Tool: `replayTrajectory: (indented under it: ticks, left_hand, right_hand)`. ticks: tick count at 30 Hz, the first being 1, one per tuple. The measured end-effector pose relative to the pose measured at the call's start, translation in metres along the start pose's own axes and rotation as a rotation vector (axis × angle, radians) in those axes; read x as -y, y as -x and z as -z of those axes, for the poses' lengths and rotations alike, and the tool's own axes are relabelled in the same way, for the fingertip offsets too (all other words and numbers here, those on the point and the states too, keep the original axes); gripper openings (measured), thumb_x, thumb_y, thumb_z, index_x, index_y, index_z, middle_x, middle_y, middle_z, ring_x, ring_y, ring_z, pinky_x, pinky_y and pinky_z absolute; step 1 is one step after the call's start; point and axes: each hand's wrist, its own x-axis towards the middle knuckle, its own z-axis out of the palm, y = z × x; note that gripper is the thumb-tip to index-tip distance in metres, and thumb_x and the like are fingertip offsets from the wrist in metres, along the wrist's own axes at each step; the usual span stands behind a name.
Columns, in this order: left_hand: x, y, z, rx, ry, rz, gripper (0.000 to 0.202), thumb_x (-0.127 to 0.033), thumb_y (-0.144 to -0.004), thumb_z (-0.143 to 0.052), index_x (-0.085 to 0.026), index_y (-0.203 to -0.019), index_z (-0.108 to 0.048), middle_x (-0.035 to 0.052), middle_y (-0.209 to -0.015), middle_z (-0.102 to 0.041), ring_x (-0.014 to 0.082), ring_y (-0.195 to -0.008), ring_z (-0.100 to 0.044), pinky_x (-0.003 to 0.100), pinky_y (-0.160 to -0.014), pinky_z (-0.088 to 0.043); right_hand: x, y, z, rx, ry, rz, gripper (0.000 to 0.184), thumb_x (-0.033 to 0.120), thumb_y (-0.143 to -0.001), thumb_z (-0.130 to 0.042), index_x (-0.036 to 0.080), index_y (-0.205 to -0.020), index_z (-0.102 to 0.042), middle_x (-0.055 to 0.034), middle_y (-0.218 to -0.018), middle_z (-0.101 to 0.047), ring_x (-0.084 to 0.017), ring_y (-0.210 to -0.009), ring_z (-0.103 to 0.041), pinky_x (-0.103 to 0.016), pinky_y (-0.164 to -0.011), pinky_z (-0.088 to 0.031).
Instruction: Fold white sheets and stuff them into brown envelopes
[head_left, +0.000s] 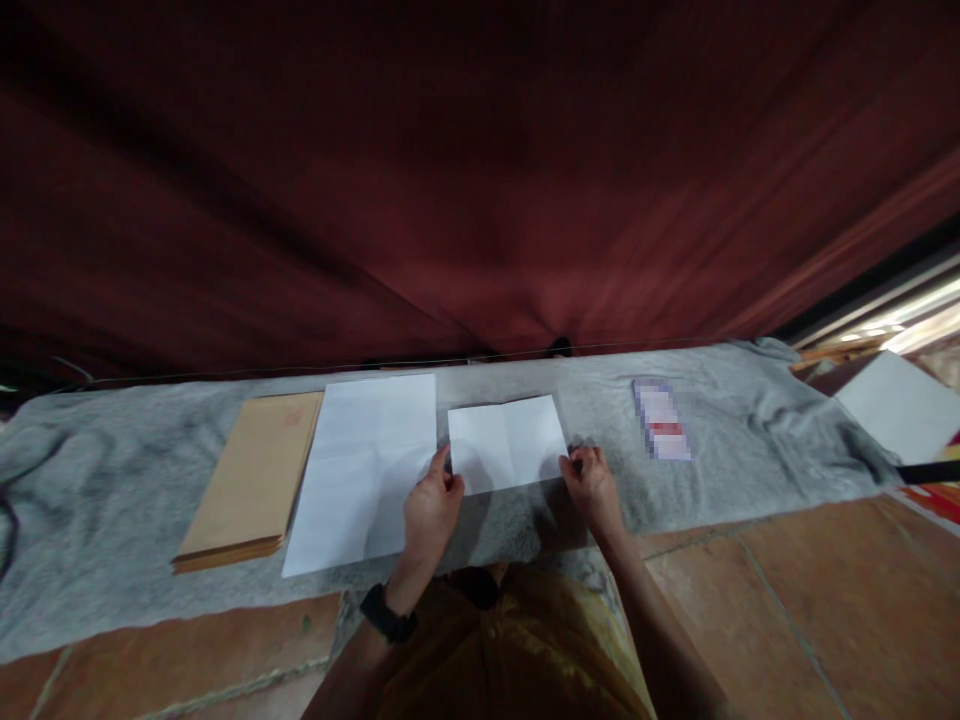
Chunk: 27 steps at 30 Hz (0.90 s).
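Note:
A folded white sheet (508,440) lies on the grey cloth (112,490) in front of me, a crease running down its middle. My left hand (431,508) pinches its near left corner, fingers closed, a dark watch on the wrist. My right hand (592,485) pinches the near right corner the same way. The near edge of the sheet is slightly lifted between both hands.
Left of the sheet lies a stack of white paper (364,470), and further left a stack of brown envelopes (251,480). A small pixelated item (661,420) rests on the cloth at right. Another white sheet (896,405) sits far right. Dark red curtain (480,180) hangs behind; tiled floor (810,600) in front.

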Motion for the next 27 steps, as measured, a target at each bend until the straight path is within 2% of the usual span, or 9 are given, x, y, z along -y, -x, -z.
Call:
replayTrajectory:
  ticks: [4, 8, 10, 12, 14, 17, 22, 25, 27]
  left_hand:
    - [0.0, 0.005, -0.001, -0.054, -0.112, -0.073, 0.045, -0.021, -0.091, -0.054, -0.02, -0.137, -0.057, 0.0066, -0.095, -0.073, 0.0214, -0.081, -0.069, 0.031, -0.072, -0.051]
    - [-0.012, 0.017, -0.011, -0.226, -0.144, -0.386, 0.037, -0.017, -0.095, -0.047, -0.017, -0.128, -0.062, 0.0137, -0.117, -0.068, 0.0273, -0.107, -0.065, 0.042, -0.095, -0.052]
    - [-0.024, 0.024, -0.021, -0.22, -0.149, -0.56, 0.037, -0.019, -0.097, -0.046, -0.016, -0.131, -0.06, 0.0146, -0.131, -0.063, 0.0288, -0.125, -0.057, 0.045, -0.106, -0.048]
    - [-0.035, 0.029, -0.032, -0.167, -0.19, -0.677, 0.041, -0.022, -0.098, -0.046, -0.015, -0.137, -0.054, 0.0141, -0.148, -0.053, 0.0302, -0.143, -0.042, 0.049, -0.116, -0.04]
    - [-0.043, 0.032, -0.043, -0.127, -0.227, -0.711, 0.046, -0.025, -0.098, -0.046, -0.013, -0.143, -0.048, 0.0141, -0.156, -0.044, 0.03, -0.15, -0.031, 0.051, -0.119, -0.035]
    - [-0.045, 0.032, -0.056, -0.102, -0.251, -0.705, 0.053, -0.028, -0.099, -0.044, -0.012, -0.149, -0.039, 0.0156, -0.16, -0.037, 0.0292, -0.152, -0.026, 0.052, -0.121, -0.033]
    - [-0.033, 0.026, -0.068, -0.057, -0.228, -0.75, 0.054, -0.023, -0.098, -0.039, -0.019, -0.152, -0.037, 0.0131, -0.157, -0.043, 0.0273, -0.151, -0.03, 0.051, -0.121, -0.032]
    - [-0.026, 0.024, -0.073, -0.049, -0.212, -0.76, 0.057, -0.017, -0.097, -0.036, -0.025, -0.153, -0.035, 0.0104, -0.152, -0.05, 0.0237, -0.148, -0.035, 0.048, -0.121, -0.033]
    - [-0.021, 0.023, -0.077, -0.085, -0.225, -0.761, 0.059, -0.016, -0.096, -0.036, -0.022, -0.155, -0.032, 0.0112, -0.152, -0.05, 0.0229, -0.148, -0.037, 0.047, -0.121, -0.033]
  right_hand:
    - [0.004, 0.003, -0.002, -0.012, 0.019, -0.007, 0.02, 0.038, -0.094, -0.047, 0.021, -0.101, -0.056, -0.0092, -0.098, -0.059, -0.023, -0.082, -0.061, -0.036, -0.077, -0.053]
    - [0.005, 0.004, -0.002, 0.009, 0.031, -0.004, 0.025, 0.038, -0.094, -0.046, 0.02, -0.108, -0.057, -0.0098, -0.101, -0.059, -0.024, -0.085, -0.062, -0.037, -0.079, -0.053]
    - [0.004, 0.005, -0.002, 0.006, 0.029, -0.004, 0.029, 0.039, -0.096, -0.045, 0.019, -0.112, -0.057, -0.0106, -0.103, -0.059, -0.024, -0.086, -0.062, -0.039, -0.079, -0.054]
    - [0.005, 0.005, 0.0, -0.017, 0.03, 0.007, 0.033, 0.04, -0.098, -0.043, 0.017, -0.116, -0.058, -0.0122, -0.105, -0.059, -0.025, -0.088, -0.062, -0.041, -0.081, -0.055]
    - [0.009, 0.005, 0.001, -0.066, 0.023, 0.061, 0.036, 0.04, -0.099, -0.041, 0.017, -0.12, -0.06, -0.0143, -0.109, -0.059, -0.027, -0.096, -0.062, -0.045, -0.088, -0.054]
    - [0.024, 0.006, 0.0, -0.1, -0.024, 0.204, 0.041, 0.038, -0.102, -0.038, 0.017, -0.129, -0.059, -0.018, -0.126, -0.059, -0.031, -0.121, -0.055, -0.05, -0.104, -0.047]
    - [0.06, 0.008, -0.021, 0.147, -0.059, 0.471, 0.051, 0.035, -0.104, -0.035, 0.019, -0.152, -0.042, -0.0128, -0.157, -0.042, -0.029, -0.146, -0.037, -0.051, -0.117, -0.038]
    - [0.07, 0.006, -0.039, 0.214, -0.019, 0.508, 0.053, 0.035, -0.105, -0.034, 0.016, -0.154, -0.04, -0.0129, -0.16, -0.038, -0.028, -0.15, -0.031, -0.052, -0.119, -0.035]
    - [0.069, 0.003, -0.048, 0.219, 0.015, 0.497, 0.052, 0.036, -0.105, -0.033, 0.014, -0.152, -0.043, -0.0135, -0.159, -0.039, -0.027, -0.15, -0.03, -0.051, -0.12, -0.034]
